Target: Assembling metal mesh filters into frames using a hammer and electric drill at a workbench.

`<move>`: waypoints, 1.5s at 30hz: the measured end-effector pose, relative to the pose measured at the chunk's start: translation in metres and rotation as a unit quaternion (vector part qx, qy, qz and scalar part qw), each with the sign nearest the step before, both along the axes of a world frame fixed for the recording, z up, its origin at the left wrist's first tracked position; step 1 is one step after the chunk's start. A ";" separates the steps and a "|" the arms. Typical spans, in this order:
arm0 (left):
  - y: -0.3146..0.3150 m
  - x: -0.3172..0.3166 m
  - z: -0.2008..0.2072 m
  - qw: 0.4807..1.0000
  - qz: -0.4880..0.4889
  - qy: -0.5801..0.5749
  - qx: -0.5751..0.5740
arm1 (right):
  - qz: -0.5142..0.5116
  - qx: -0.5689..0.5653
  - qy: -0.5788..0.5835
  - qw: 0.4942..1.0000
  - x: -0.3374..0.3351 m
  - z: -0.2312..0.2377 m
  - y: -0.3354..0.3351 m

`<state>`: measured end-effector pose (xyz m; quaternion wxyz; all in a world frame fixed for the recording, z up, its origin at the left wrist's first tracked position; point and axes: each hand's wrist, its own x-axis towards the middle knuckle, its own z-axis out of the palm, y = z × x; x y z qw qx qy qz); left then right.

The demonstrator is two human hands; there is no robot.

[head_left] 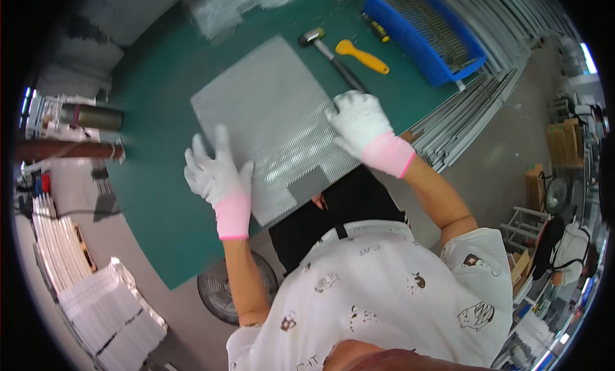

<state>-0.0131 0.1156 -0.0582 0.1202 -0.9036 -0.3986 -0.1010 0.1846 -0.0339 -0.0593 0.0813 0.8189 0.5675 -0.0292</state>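
Observation:
A flat grey panel (266, 96) with a fine mesh-like texture lies at a slant on the green tabletop (150, 198), its near edge reaching toward my lap. A small darker grey rectangle (309, 185) shows at that near edge. My left hand (218, 169), in a white glove with a pink cuff, is open at the panel's left side, fingers spread and thumb by the edge. At the right edge is my right hand (365, 124), gloved alike, its fingers apart and slightly bent, touching or very near the panel. A rubber-headed mallet (333, 58) with a black grip lies just beyond it.
Past the mallet lie a yellow scraper-like tool (362, 56) and a yellow-and-black tool (377, 28). A blue crate (435, 57) of metal parts stands far right, beside long grey strips (458, 124). Clear plastic (237, 9) lies at the far edge. A round fan (234, 288) stands below the table.

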 end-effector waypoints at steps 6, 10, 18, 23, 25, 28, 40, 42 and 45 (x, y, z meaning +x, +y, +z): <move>0.026 0.006 -0.017 0.949 -0.247 -0.074 -0.183 | 0.114 0.060 0.221 0.967 0.088 0.005 0.046; 0.027 0.005 -0.011 0.949 -0.240 -0.083 -0.186 | -0.150 0.253 0.151 0.944 0.209 0.036 0.144; 0.024 0.017 -0.011 0.941 -0.247 -0.108 -0.204 | -0.314 -0.066 0.095 0.942 0.339 0.007 0.182; 0.030 0.007 -0.017 0.944 -0.223 -0.086 -0.225 | -0.306 -0.085 0.073 0.946 0.314 0.007 0.197; 0.032 0.004 -0.018 0.943 -0.226 -0.091 -0.225 | -0.306 -0.043 -0.018 0.951 0.293 0.009 0.196; 0.029 0.010 -0.017 0.940 -0.238 -0.107 -0.219 | -0.172 0.041 0.171 0.969 0.298 0.021 0.186; 0.028 0.008 -0.024 0.944 -0.235 -0.106 -0.206 | -0.209 0.024 0.037 0.977 0.282 -0.015 0.192; 0.028 0.005 -0.024 0.949 -0.222 -0.111 -0.194 | -0.154 -0.018 0.011 0.988 0.240 -0.002 0.195; 0.023 0.005 -0.018 0.947 -0.225 -0.099 -0.207 | -0.127 0.128 0.114 0.977 0.224 0.019 0.188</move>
